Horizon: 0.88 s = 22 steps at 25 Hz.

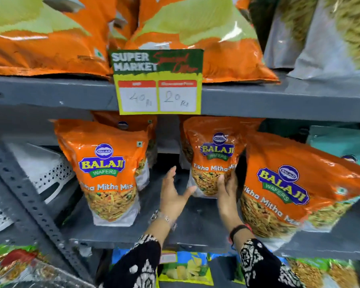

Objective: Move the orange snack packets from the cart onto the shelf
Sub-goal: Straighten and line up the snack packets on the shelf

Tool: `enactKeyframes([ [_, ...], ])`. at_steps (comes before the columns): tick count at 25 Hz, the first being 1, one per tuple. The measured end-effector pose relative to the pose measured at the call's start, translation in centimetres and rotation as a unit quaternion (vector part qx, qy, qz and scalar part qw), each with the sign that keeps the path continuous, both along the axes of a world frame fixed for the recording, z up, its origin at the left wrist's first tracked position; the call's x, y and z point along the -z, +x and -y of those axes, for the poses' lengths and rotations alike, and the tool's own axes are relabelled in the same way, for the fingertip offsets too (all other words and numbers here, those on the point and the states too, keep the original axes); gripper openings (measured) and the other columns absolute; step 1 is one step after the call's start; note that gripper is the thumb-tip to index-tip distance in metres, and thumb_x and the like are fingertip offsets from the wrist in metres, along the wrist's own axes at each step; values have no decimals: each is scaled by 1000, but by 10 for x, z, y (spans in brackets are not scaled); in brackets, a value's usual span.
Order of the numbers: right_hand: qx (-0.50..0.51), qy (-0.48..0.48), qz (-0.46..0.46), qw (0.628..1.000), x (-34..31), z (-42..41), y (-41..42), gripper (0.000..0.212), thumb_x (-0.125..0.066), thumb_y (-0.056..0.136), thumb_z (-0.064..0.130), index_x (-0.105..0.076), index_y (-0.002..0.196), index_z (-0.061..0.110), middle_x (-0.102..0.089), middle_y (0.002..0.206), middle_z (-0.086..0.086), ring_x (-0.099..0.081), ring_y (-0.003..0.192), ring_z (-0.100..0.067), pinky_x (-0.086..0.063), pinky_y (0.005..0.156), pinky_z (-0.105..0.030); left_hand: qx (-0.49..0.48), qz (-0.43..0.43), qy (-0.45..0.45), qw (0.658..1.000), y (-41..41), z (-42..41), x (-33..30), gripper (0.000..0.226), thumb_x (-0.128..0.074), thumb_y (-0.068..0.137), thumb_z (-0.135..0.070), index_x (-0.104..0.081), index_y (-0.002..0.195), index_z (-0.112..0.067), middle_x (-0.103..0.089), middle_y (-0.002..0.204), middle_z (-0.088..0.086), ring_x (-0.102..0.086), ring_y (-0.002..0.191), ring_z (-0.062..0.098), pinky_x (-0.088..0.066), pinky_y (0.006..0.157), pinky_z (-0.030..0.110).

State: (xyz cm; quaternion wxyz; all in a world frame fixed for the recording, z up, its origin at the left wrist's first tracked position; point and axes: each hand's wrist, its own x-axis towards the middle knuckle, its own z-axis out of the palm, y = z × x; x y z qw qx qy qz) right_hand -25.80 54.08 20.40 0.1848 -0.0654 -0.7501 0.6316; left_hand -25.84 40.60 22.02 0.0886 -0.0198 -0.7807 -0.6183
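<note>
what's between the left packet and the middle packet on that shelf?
Head view: the open left hand over bare shelf, between the left packet and middle packet.

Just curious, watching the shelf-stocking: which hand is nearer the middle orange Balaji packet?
Right. The right hand touches the middle Balaji packet at its lower right edge; the left hand is open, just left of it.

Orange packets (pixel 213 156), grey shelf (pixel 195 223), black-white patterned sleeves (pixel 137 265).
</note>
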Motion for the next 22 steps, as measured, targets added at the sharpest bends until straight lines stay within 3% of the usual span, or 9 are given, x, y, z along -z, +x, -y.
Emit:
enactKeyframes([
  [2,19,6,15,1000,7,-2,-13,62,-31,91,44,2,141,27,7,155,1,5,140,-9,3,111,-33,24,45,-13,999,-30,-11,2,83,-73,70,-16,-23,137,-12,-28,146,10,-29,133,23,-27,112,40],
  [4,36,-25,37,998,15,-8,-28,65,-34,91,44,8,139,31,7,155,1,1,141,-16,-2,110,-34,47,67,-28,996,-52,-24,5,85,-75,68,-17,-23,136,-10,-32,143,8,-30,133,23,-29,107,34],
  [7,17,-70,79,994,21,-17,-41,66,-35,90,41,9,138,35,-7,155,-3,-17,139,-28,-16,111,-44,65,67,-4,996,-68,-37,13,67,-76,67,-15,-41,123,-11,-52,118,0,-51,111,18,-41,82,20],
  [9,15,-83,72,994,23,-18,-46,67,-41,88,41,3,138,37,-18,152,-4,-25,135,-27,-23,107,-42,70,57,20,996,-74,-37,18,57,-76,67,-13,-47,117,-13,-56,107,-2,-54,97,13,-43,68,9],
  [12,-2,-76,32,997,28,-10,-47,72,-58,83,28,-10,137,31,-34,140,-1,-37,122,-16,-36,93,-16,80,54,56,994,-86,-23,21,54,-70,72,-7,-46,120,-13,-55,109,-1,-53,104,19,-43,84,26],
  [14,-10,-50,21,998,32,-8,-49,77,-66,79,13,-15,137,22,-33,134,1,-36,117,-11,-39,78,1,82,53,60,993,-93,-11,24,54,-65,75,-3,-42,123,-13,-53,114,0,-51,110,21,-39,90,31],
  [15,-16,-38,23,999,35,-10,-51,80,-67,77,8,-16,137,20,-32,136,-1,-36,118,-12,-40,82,-3,83,55,59,993,-94,-5,26,55,-64,76,-3,-40,124,-13,-52,117,1,-49,113,21,-39,92,32],
  [18,-53,16,45,997,44,-19,-53,87,-70,74,9,-13,139,21,-26,146,-5,-29,132,-19,-34,106,-38,107,67,23,992,-94,2,36,69,-68,73,-6,-32,131,-17,-47,125,-2,-42,118,16,-35,101,35],
  [22,-75,25,47,996,49,-21,-60,80,-68,76,8,-18,137,23,-34,135,4,-32,126,-13,-29,100,-31,85,63,8,994,-93,-4,47,76,-73,67,-4,-32,130,-15,-48,117,-4,-45,111,15,-37,93,30],
])
